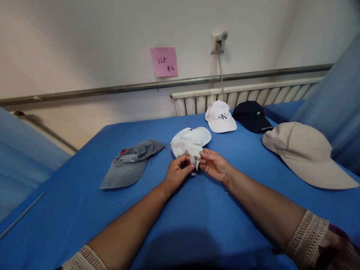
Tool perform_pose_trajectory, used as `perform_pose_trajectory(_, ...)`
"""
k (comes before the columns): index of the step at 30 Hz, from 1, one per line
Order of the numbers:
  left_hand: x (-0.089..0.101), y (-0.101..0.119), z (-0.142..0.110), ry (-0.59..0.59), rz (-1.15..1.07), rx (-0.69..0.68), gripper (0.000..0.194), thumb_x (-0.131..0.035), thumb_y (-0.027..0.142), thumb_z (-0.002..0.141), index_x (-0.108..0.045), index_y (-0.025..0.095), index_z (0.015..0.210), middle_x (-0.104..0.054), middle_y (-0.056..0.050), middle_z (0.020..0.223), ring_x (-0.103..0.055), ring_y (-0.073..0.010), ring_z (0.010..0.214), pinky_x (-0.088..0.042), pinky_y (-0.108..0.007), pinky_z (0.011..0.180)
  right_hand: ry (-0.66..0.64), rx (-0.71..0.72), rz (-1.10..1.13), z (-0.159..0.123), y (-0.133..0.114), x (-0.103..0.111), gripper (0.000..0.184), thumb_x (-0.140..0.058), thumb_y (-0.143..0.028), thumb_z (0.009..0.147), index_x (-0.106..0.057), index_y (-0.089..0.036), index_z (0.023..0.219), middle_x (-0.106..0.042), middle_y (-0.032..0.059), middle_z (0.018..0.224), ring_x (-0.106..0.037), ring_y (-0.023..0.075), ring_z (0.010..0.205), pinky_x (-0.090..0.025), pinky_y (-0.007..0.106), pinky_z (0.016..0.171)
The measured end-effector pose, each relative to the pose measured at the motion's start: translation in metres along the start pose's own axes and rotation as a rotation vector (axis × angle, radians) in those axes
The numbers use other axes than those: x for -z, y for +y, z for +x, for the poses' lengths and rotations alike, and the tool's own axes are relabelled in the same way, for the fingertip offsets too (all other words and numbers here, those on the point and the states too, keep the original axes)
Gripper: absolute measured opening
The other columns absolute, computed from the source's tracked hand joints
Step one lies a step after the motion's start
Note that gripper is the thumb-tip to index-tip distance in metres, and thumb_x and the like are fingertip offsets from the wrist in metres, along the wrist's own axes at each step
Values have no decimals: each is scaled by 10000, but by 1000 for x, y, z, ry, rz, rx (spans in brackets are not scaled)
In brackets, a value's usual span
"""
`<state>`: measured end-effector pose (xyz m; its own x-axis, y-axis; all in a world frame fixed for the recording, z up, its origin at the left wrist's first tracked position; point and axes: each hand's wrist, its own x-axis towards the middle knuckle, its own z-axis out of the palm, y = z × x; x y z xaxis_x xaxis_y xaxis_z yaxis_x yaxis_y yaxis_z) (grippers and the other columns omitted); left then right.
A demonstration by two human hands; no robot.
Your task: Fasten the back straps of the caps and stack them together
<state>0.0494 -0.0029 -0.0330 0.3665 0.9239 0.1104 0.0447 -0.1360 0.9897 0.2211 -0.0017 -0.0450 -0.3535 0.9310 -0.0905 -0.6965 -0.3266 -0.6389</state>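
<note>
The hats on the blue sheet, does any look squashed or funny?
Yes, the grey cap at the left: its crown looks slumped and crumpled, while the beige cap at the right stands rounded. It may just be softer cloth, not damage.

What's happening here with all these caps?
Someone's left hand is pinching the back strap of a pale cap, while their right hand holds the cap's back edge by the buckle. Four other caps sit on the blue surface: a grey cap to the left, and a white cap, dark cap and beige cap to the right.
</note>
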Motion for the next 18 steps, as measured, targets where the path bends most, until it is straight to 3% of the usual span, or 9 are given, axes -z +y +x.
perform_pose_trajectory(5, -1, 1, 1, 27, -10, -1, 274, -712, 406, 735, -637, 144, 764, -606, -20, 683, -541, -126, 621, -451, -257, 605, 41, 5, -17, 2, 2, 1, 243, -797, -204, 674, -603, -172, 816, -546, -41, 686, -429, 46, 512, -393, 163, 477)
perform_pose_trajectory(10, -2, 0, 1, 75, -45, 15, 276, -729, 396, 717, -619, 147, 764, -588, 1, 667, -521, -108, 598, -435, -234, 581, -17, -59, 38, 1, 5, 1, 209, -775, -237, 725, -617, -160, 838, -545, -38, 680, -443, 46, 527, -410, 161, 493)
perform_pose_trajectory(18, -1, 1, 1, 40, -92, 33, 294, -691, 426, 751, -614, 142, 760, -611, -16, 673, -544, -123, 610, -446, -247, 596, 48, -33, -33, 0, 6, -5, 309, -820, -280, 664, -625, -183, 884, -604, -28, 725, -492, 61, 554, -389, 170, 475)
